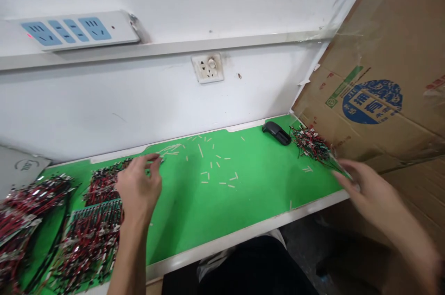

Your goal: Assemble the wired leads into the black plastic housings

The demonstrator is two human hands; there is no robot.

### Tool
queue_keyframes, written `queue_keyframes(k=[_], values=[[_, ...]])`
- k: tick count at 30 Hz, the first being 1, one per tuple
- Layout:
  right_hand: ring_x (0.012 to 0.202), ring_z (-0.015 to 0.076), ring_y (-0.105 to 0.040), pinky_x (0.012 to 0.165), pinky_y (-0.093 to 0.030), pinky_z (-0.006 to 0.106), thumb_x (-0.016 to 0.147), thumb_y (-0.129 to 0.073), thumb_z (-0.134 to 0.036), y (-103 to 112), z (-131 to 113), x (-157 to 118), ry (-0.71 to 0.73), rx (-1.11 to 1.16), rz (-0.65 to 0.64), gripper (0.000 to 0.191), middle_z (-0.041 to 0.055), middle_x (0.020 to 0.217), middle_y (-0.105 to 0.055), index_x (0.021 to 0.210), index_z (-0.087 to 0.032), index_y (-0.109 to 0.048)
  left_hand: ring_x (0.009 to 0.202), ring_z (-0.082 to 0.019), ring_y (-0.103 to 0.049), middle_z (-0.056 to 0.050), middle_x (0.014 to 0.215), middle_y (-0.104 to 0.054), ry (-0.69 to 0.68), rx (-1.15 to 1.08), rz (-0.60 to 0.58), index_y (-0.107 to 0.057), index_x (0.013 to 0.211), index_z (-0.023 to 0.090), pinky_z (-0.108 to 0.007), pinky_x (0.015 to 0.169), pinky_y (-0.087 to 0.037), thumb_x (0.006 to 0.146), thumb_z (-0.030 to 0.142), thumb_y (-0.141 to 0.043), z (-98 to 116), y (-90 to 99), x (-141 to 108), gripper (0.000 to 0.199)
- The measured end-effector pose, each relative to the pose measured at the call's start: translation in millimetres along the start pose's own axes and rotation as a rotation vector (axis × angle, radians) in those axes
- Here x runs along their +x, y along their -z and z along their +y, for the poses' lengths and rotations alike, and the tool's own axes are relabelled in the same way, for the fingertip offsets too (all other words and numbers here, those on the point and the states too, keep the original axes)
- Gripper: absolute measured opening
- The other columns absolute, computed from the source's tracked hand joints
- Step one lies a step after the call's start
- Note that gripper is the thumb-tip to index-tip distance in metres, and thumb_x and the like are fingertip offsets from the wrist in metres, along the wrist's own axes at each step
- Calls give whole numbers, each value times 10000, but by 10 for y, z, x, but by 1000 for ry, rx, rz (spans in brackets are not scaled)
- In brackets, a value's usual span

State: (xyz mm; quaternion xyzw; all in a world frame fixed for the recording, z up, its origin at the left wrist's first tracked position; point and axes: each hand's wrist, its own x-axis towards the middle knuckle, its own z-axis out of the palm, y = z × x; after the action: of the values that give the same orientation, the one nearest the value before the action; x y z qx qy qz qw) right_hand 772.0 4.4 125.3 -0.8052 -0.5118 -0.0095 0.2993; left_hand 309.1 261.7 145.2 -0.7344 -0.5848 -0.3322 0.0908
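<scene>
My left hand (141, 183) is above the green mat (250, 207), left of its middle, with thumb and forefinger curled together. A small bit shows at those fingertips, too small to name. Close under and behind this hand lie rows of red and black wires with white connectors (100, 186). My right hand (365, 193), smeared by motion, is past the mat's right end by the cardboard. Its fingers are closed on a thin wire lead (339, 165), which reaches toward a heap of red and black wire leads (311, 143).
Small pale strips (218, 164) are scattered over the mat. A black handheld device (277, 132) lies near the wall. More wire bundles (31, 211) fill the left end. A large cardboard sheet (392, 63) stands at the right. A power strip (79, 30) and a wall socket (207, 68) are above.
</scene>
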Motion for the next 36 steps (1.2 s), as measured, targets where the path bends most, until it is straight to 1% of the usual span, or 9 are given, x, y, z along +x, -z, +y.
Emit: queue_keyframes(k=[5, 9, 12, 15, 18, 23, 28, 32, 36], values=[[1255, 427, -551, 993, -497, 557, 951, -654, -511, -936, -910, 1449, 94, -300, -284, 695, 267, 1383, -525, 1489, -128, -437, 998, -186, -684, -63, 1090, -709, -255, -347, -135, -648, 1159, 211, -318, 899, -540, 1016, 247, -486, 488, -17, -428, 220], [1297, 466, -494, 991, -489, 574, 928, -726, -371, -1298, -1198, 1854, 49, -404, -353, 587, 308, 1330, -545, 1374, -41, -533, 986, -143, -699, -45, 1111, -708, -297, -413, -206, -665, 1144, 233, -262, 884, -558, 1014, 180, -488, 498, -211, -727, 226], [1288, 448, -492, 1003, -484, 570, 966, -666, -442, -1226, -1232, 1674, 101, -322, -291, 561, 287, 1303, -545, 1356, -55, -555, 958, -142, -716, -26, 1073, -735, -285, -451, -193, -681, 1111, 238, -256, 874, -569, 991, 178, -554, 466, -261, -831, 185], [1134, 341, -599, 933, -543, 472, 968, -634, -538, -1119, -1264, 1297, 207, 121, -242, 609, 194, 1239, -568, 1419, -146, -518, 958, -143, -718, -20, 1050, -745, -222, -516, -153, -694, 1055, 234, -260, 892, -571, 967, 177, -604, 533, -244, -863, 138], [1018, 252, -637, 811, -567, 367, 1009, -560, -516, -1160, -1261, 873, 245, 514, -326, 429, 104, 1130, -606, 1321, -223, -593, 955, -147, -717, -22, 1036, -747, -117, -566, -92, -699, 1010, 228, -272, 904, -570, 955, 183, -625, 653, -247, -887, 103], [1042, 250, -629, 815, -546, 378, 943, -667, -498, -1399, -1164, 445, 100, 585, -408, 430, 103, 1200, -611, 1268, -229, -584, 939, -170, -712, -23, 991, -746, -49, -605, -230, -694, 986, 226, -305, 881, -562, 969, 224, -598, 774, -330, -953, 98], [1124, 236, -616, 887, -551, 383, 1002, -584, -500, -1535, -1338, 499, 147, 743, -576, 482, 108, 1354, -565, 1414, -265, -499, 1000, -209, -693, -45, 1047, -736, 15, -565, -370, -677, 1021, 232, -358, 907, -537, 991, 244, -539, 798, -389, -921, 142], [1088, 221, -621, 884, -538, 370, 1015, -582, -441, -1664, -1586, 523, 249, 724, -574, 469, 94, 1350, -577, 1439, -262, -495, 1025, -215, -683, -48, 1072, -733, 9, -551, -368, -671, 1030, 232, -367, 922, -521, 986, 226, -535, 773, -410, -847, 143], [954, 237, -646, 870, -498, 393, 1065, -488, -422, -1642, -1715, 332, 230, 592, -532, 256, 66, 1054, -687, 1101, -214, -633, 1047, -210, -666, -35, 1075, -738, -72, -464, -246, -671, 1055, 232, -370, 929, -483, 984, 207, -559, 681, -379, -800, 135]])
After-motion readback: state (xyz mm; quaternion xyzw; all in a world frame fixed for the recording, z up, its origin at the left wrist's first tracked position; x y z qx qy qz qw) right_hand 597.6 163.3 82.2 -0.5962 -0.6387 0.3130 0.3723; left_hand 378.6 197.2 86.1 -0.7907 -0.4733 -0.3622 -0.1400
